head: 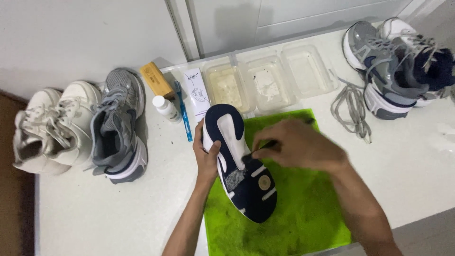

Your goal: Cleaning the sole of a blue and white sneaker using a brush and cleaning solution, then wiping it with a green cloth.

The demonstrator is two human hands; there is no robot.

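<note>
Scrubbing rubbery navy sole, fuzzy towel.

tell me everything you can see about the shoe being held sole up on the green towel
The shoe lies upside down on the green towel, toe toward the trays. Its sole is dark navy with a white central strip, small white bars and a round tan patch near the heel; it looks like rubber. The left hand grips its side, thumb on the sole. The right hand presses a thin dark tool, mostly hidden, against the sole's middle.
</note>
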